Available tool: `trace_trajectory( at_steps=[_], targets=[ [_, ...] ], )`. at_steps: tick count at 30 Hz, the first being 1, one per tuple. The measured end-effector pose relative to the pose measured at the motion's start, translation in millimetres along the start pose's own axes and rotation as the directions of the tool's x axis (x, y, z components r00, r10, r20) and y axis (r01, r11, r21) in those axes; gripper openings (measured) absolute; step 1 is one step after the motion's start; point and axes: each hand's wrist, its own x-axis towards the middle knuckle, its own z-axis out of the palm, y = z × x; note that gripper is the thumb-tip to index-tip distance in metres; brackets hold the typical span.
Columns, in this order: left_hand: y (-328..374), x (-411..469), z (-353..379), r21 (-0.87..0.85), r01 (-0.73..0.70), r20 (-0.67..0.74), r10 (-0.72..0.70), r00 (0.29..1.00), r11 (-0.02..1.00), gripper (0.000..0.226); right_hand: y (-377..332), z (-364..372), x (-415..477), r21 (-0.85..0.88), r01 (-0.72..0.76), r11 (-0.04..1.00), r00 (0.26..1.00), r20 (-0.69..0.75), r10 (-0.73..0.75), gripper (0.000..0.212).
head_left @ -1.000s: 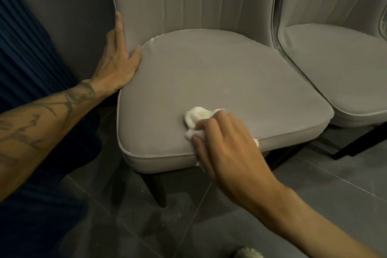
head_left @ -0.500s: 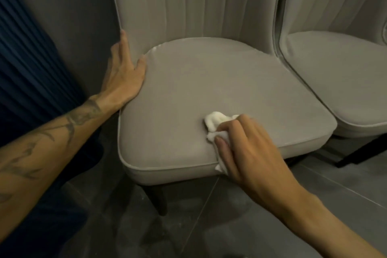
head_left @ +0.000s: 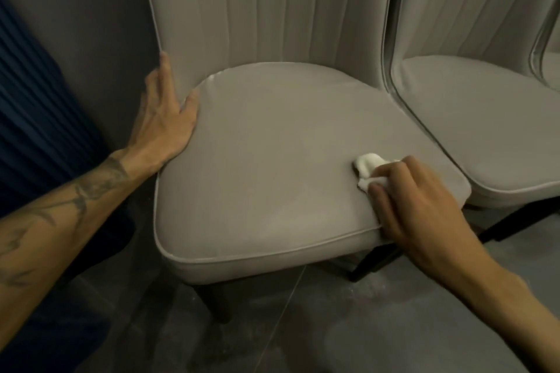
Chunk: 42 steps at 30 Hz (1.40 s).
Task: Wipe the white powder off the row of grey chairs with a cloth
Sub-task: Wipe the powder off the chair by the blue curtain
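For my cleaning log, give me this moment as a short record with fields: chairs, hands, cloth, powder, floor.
near chair: grey, piped seat, ribbed backrest
second chair: grey, close on its right, no hand on it
left hand: flat, fingers straight, resting on near chair's left seat edge
right hand: grips white cloth on seat's front right part
powder: none clearly visible on seat
floor: dark tiles, faint pale dusting below seat

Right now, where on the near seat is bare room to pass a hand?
The seat is bare across its middle and front left, between the left hand at its edge and the right hand gripping the cloth. Crowded front right.
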Motion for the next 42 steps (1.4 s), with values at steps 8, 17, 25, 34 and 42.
trace_trajectory(
  at_steps=[8, 17, 25, 34, 42],
  targets=[
    [2.8, -0.8, -3.0, 0.016, 0.005, 0.022, -0.005, 1.0, 1.0, 0.078, 89.0, -30.9, 27.6, -0.084, -0.373, 0.924, 0.928, -0.011, 0.374, 0.023],
    [10.4, 8.3, -7.6, 0.044, 0.021, -0.042, -0.02, 0.999, 0.999, 0.069, 58.9, 41.4, 143.2, 0.045, -0.076, 0.996, 0.994, 0.082, 0.072, 0.028],
    [20.7, 13.7, -0.4, 0.076, 0.076, -0.122, -0.067, 0.99, 0.994, 0.065, 44.6, 92.0, 269.3, 0.024, -0.32, 0.947, 0.946, 0.072, 0.317, 0.039],
    [25.3, 11.8, 1.9, 0.026, 0.127, -0.131, -0.123, 0.984, 0.992, 0.068, 70.6, 99.6, 256.1, -0.237, -0.186, 0.954, 0.98, 0.031, 0.198, 0.039],
    [21.3, 6.9, -2.6, 0.049, 0.132, -0.087, -0.128, 0.988, 0.99, 0.068, 13.0, 125.9, 299.7, -0.074, -0.029, 0.997, 0.986, 0.159, 0.041, 0.039]
  ],
)
